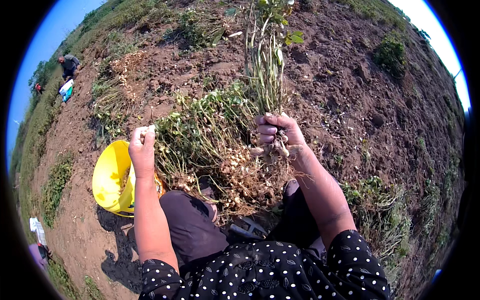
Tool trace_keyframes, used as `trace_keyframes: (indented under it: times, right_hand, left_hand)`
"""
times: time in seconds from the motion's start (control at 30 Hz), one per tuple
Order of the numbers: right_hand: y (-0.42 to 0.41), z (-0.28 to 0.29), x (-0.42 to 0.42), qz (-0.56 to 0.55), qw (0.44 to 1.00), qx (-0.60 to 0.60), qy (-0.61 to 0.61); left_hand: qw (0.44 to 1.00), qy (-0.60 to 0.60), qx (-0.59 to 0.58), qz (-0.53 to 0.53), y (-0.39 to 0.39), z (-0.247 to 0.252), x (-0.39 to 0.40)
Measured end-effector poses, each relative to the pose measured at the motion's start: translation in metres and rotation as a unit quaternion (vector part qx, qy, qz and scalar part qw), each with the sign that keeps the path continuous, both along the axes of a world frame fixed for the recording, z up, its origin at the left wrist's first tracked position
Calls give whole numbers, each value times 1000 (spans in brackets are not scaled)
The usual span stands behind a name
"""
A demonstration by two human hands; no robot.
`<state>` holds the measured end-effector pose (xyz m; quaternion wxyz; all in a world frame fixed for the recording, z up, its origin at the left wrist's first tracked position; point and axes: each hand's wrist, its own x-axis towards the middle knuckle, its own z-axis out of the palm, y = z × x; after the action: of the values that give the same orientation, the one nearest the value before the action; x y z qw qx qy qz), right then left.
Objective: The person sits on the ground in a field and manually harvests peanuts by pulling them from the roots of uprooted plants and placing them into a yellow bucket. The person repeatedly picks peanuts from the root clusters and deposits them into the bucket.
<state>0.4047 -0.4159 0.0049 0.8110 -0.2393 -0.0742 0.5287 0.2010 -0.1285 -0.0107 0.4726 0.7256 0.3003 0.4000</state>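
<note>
My right hand is closed around the lower stems of an upright bunch of peanut plants; roots and peanut pods hang below the fist. My left hand is raised at the left, fingers curled, with a small pale thing at the fingertips, probably a peanut pod. Just below and left of that hand stands a yellow bucket, partly hidden by the forearm, with some pods visible inside. Between my arms lies a heap of pulled peanut plants, its pods and roots towards my knees.
More pulled plants lie in a row at the upper left, others at the right. A person bends over a pale bag far left. A metal frame shows between my legs. Loose, cloddy soil surrounds me.
</note>
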Motion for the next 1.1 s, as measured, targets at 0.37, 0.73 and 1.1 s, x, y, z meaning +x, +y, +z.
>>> trace_keyframes:
  times: [0.37,0.73,1.1]
  right_hand:
    - [6,8,-3,69,981,164,78]
    - [14,-2,-6,4,996,73,54]
    - [22,-6,-6,-55,977,-173,-107]
  left_hand:
    - [852,379,260,253,113,-43,-160]
    - [884,111,-104,-441,-147,20,75]
    - [831,198,-37,-519,-133,7,89]
